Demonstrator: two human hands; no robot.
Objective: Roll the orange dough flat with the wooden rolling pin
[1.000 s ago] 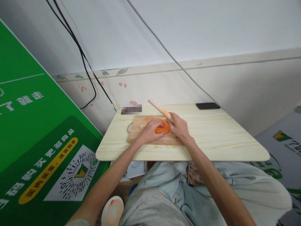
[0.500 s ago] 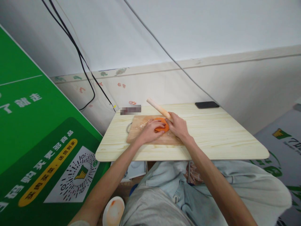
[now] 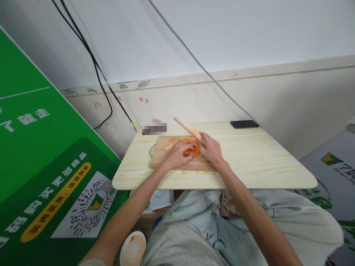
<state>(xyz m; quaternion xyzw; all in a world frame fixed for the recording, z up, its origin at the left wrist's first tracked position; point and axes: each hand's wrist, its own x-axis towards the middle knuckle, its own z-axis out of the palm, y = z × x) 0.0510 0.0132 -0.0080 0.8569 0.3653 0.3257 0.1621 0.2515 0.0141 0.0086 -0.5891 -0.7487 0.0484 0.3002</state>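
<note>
A flat round piece of orange dough point(image 3: 196, 149) lies on the wooden cutting board point(image 3: 159, 157), with white flour scattered at the board's left part. My left hand point(image 3: 179, 154) is closed at the dough's left side, its fingers curled over the near part and partly covering it. In my right hand point(image 3: 211, 148) is a light wooden rolling pin point(image 3: 188, 128), gripped near its lower end. The pin slants up and to the left, its far end raised above the board. My right fingertips are at the dough's right edge; whether they touch it I cannot tell.
The board lies on a pale wooden table point(image 3: 255, 159). A black phone point(image 3: 244, 124) is at the back right, and a blurred-out dark object point(image 3: 154, 129) at the back left. A green sign point(image 3: 55, 147) stands on the left. Below the table is a white bowl point(image 3: 134, 247) with orange stains.
</note>
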